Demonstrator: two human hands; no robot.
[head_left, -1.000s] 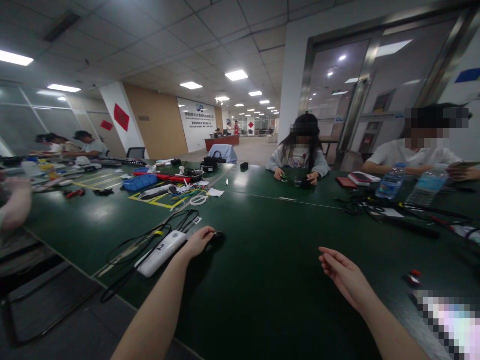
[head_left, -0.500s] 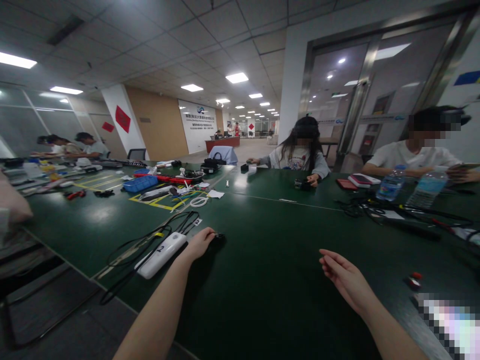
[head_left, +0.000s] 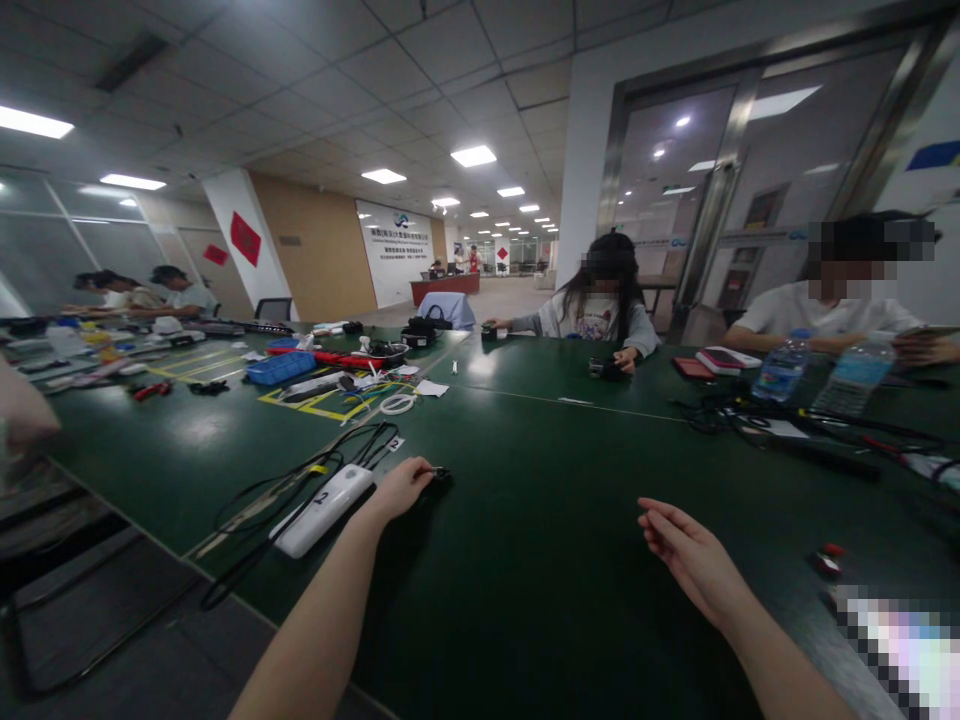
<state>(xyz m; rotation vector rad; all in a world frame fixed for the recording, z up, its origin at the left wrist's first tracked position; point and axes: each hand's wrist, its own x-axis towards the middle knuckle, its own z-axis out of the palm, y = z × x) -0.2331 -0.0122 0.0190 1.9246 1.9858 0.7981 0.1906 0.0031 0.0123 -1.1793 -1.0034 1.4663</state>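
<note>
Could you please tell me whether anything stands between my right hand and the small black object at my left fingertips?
Nothing visible does: only green tabletop shows between the right hand and the small black object. The left hand is at the object's left side, and the white box lies beyond that hand.

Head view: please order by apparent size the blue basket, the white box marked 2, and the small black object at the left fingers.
1. White box marked 2
2. Blue basket
3. Small black object
</note>
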